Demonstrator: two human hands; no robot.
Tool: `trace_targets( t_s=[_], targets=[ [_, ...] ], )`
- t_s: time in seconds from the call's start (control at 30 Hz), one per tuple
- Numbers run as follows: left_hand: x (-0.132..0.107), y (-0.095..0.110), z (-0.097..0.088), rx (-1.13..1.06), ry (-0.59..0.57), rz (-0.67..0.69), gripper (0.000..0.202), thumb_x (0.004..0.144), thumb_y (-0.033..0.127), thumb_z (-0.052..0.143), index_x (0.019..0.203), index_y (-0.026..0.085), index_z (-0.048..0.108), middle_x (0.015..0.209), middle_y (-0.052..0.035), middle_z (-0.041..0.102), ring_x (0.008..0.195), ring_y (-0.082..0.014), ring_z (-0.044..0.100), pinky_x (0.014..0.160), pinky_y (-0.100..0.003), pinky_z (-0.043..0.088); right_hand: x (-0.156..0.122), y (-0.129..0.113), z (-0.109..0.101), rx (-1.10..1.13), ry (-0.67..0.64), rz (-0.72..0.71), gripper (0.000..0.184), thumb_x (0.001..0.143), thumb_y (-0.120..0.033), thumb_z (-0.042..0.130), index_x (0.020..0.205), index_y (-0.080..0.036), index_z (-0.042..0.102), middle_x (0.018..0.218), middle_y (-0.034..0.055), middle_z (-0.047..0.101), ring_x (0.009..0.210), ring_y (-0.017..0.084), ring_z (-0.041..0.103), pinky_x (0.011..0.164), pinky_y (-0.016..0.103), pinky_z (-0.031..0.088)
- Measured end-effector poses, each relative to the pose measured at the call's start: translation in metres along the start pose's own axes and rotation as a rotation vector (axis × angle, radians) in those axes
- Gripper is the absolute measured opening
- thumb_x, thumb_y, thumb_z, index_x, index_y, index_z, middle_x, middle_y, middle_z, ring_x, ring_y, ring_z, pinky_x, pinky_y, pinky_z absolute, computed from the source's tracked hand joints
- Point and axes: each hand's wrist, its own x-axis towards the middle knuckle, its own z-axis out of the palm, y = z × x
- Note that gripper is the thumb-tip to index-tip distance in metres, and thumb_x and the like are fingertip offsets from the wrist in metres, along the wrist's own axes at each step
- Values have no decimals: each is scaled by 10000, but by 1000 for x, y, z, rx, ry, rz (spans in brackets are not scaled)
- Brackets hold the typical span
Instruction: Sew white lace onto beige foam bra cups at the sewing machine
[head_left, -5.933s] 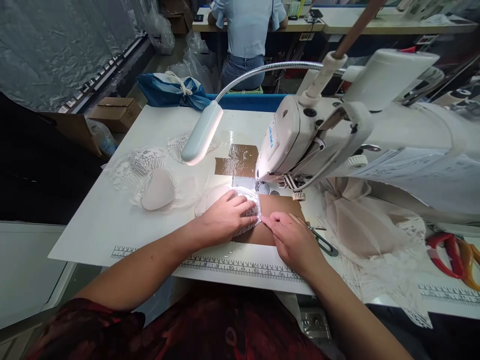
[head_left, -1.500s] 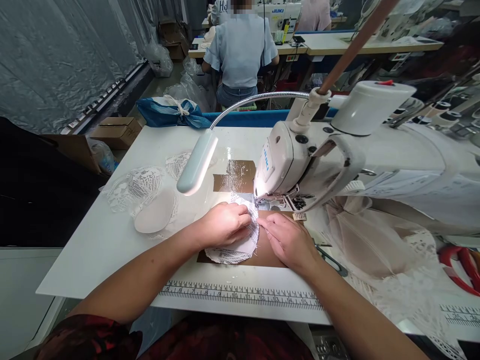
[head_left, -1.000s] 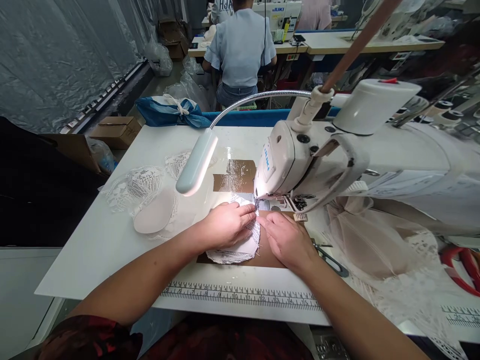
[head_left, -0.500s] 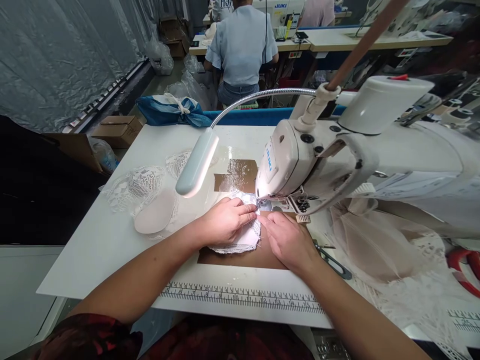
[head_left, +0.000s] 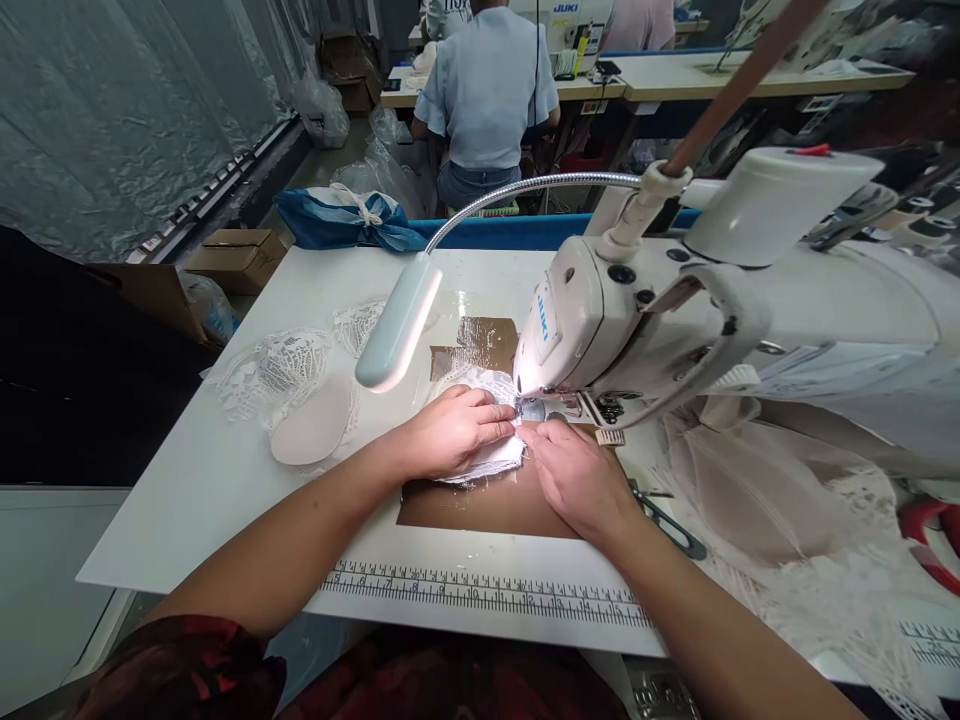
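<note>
My left hand (head_left: 450, 432) lies on a white lace piece (head_left: 491, 458), its fingers pressed flat together and pointing at the needle of the white sewing machine (head_left: 600, 320). My right hand (head_left: 574, 472) rests just right of the lace edge, fingers curled down, fingertips pinching the fabric near the presser foot (head_left: 531, 408). The lace sits on a brown patch (head_left: 480, 505) of the table. Most of the lace is hidden under my left hand.
A gooseneck lamp (head_left: 397, 325) shines over the work. Loose lace pieces (head_left: 274, 365) and a beige foam cup (head_left: 311, 435) lie at the left. Snips (head_left: 667, 520) lie right of my right hand; beige tulle and lace (head_left: 757, 500) are piled beyond. A person in a blue shirt (head_left: 487, 80) sits ahead.
The lace piece has moved away from me under the machine, so less of it shows below my left hand. Both hands followed it toward the needle.
</note>
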Motion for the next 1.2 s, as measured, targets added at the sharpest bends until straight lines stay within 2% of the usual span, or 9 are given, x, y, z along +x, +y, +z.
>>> trace_targets(
  t_s=[0.27, 0.47, 0.67, 0.8, 0.9, 1.07, 1.2],
  targets=[
    [1, -5, 2, -62, 60, -31, 404, 949, 344, 399, 1243, 134, 582, 1322, -105, 572, 1103, -264, 510, 934, -409, 407, 1, 3, 2, 67, -15, 18, 380, 871, -109, 410, 1147, -160, 666, 974, 72, 705, 792, 170, 609, 681, 267, 446],
    [3, -9, 5, -36, 76, -91, 388, 945, 304, 416, 1250, 126, 576, 1316, -97, 577, 1116, -266, 499, 948, -409, 405, 4, 2, 3, 55, -22, 30, 397, 874, -108, 388, 1153, -149, 667, 953, 80, 708, 808, 188, 617, 714, 285, 465],
    [0, -7, 6, 21, 90, -149, 383, 939, 312, 429, 1241, 135, 584, 1305, -110, 574, 1132, -284, 487, 948, -425, 399, 4, 3, 4, 62, -20, 50, 404, 880, -116, 393, 1178, -157, 663, 1028, 83, 712, 830, 192, 638, 733, 291, 482],
    [-5, -3, 3, 31, 80, -80, 379, 933, 369, 446, 1217, 170, 598, 1321, -127, 537, 1137, -289, 480, 945, -432, 389, 4, 4, 2, 135, -10, 145, 362, 909, -172, 416, 1174, -174, 662, 1041, 74, 715, 921, 190, 653, 754, 269, 486],
    [-7, -1, 2, 18, 77, -17, 374, 930, 397, 454, 1181, 177, 621, 1297, -130, 546, 1103, -282, 496, 932, -430, 390, 4, 3, -1, 140, -9, 189, 355, 912, -178, 415, 1166, -186, 662, 1008, 62, 721, 903, 189, 659, 737, 269, 485],
    [-6, -4, 2, 1, 72, 70, 364, 958, 350, 415, 1183, 144, 614, 1279, -119, 581, 1093, -258, 510, 922, -409, 393, 4, -1, -4, 76, -51, 69, 394, 876, -125, 418, 1177, -208, 658, 996, 38, 705, 806, 169, 642, 653, 260, 456],
    [-7, -5, 3, 24, 40, 104, 335, 970, 249, 390, 1218, 148, 591, 1304, -94, 584, 1104, -235, 519, 912, -391, 393, 5, -7, -4, -66, -124, 76, 435, 829, -95, 434, 1176, -214, 667, 931, 49, 695, 700, 166, 608, 539, 272, 383]
  ],
)
